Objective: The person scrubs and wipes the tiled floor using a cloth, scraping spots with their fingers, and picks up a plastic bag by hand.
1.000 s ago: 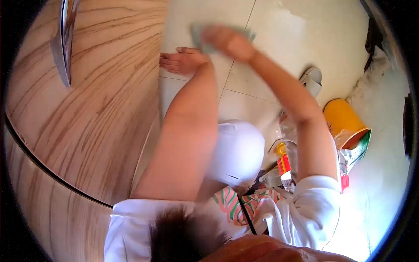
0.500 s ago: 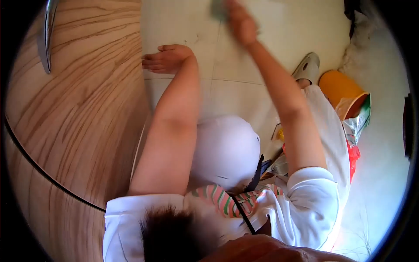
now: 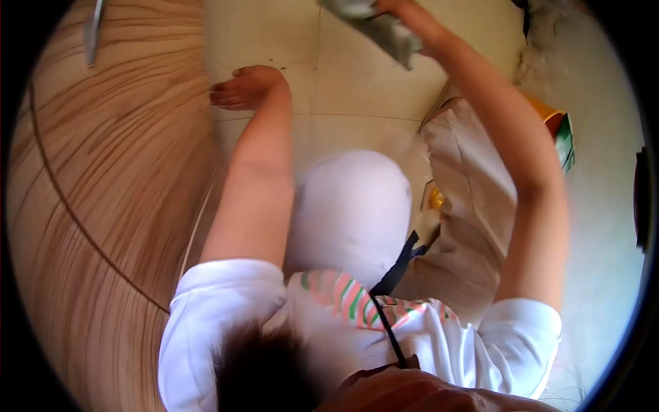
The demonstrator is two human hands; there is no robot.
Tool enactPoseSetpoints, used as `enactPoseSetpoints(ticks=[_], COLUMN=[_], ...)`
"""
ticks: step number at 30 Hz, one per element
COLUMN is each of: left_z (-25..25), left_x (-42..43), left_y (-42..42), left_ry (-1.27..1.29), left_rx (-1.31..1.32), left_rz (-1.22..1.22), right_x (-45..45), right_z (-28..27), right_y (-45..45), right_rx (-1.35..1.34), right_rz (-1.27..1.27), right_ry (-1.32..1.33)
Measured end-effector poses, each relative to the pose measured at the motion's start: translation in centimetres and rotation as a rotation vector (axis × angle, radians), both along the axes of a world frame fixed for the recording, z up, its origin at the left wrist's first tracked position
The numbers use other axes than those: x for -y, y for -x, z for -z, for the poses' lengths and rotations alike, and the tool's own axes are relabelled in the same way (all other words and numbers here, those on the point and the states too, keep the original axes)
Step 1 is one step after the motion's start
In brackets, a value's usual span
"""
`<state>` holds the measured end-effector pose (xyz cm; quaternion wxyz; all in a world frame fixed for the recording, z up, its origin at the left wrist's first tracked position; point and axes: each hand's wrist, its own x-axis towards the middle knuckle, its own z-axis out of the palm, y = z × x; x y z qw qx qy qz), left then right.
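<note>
My left hand [image 3: 248,88] rests on the pale tiled floor [image 3: 343,93], right beside the foot of the wood-grain cabinet. Its fingers are stretched out toward the cabinet and hold nothing. At the top of the view, my right hand [image 3: 410,19] grips a greyish-green cloth [image 3: 384,38] that hangs partly folded below the fingers. The upper part of the cloth is cut off by the frame edge. I cannot tell whether the cloth touches the floor.
The wood-grain cabinet [image 3: 123,151] with a metal handle [image 3: 95,34] stands along the left. My bent knee [image 3: 353,206] is in the middle. Behind my right forearm, an orange bin [image 3: 547,113] shows partly, with a green wrapper [image 3: 565,143] at its mouth. Dark specks lie near my left hand.
My right hand has swung right and toward me, bringing more of the cloth into view. My right leg now hides the shoe, and the bin is more covered. The left hand stays on the floor.
</note>
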<state>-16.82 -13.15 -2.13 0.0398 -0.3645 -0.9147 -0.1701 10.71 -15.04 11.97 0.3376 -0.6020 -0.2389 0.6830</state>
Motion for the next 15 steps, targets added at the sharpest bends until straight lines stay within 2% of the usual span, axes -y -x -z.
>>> enactPoseSetpoints(ticks=[1,3,4,7,9,11,14,15], left_z=[-0.2,0.1,0.1,0.2,0.1,2.6,5.0,5.1], left_x=[0.0,0.2,0.3,0.5,0.8,0.8,0.4,0.6], left_y=[0.4,1.0,0.5,-0.4,-0.7,0.2,0.4,0.6], left_ry=[0.013,0.022,0.045,-0.004,-0.035,-0.057,-0.058,-0.06], left_rx=[-0.001,-0.011,0.0,-0.005,-0.018,-0.038,-0.038,-0.043], left_rz=[0.01,-0.015,-0.022,0.025,0.046,0.021,-0.019,-0.013], right_x=[0.1,1.2,2.0,4.8,7.2,9.7,15.8,18.1], right_z=[-1.5,-7.2,-6.5,-11.7,-13.2,-11.8,-6.2,-4.4], right_y=[-1.9,-1.5,-3.8,-4.1,-6.9,-10.4,-13.7,-13.9], right_rx=[-0.014,0.006,0.061,0.144,0.184,0.281,0.991,1.136], right_rz=[-0.009,0.155,0.188,0.36,0.452,0.655,0.751,0.763], right_ry=[-0.028,0.001,0.053,-0.032,-0.028,0.108,-0.296,-0.243])
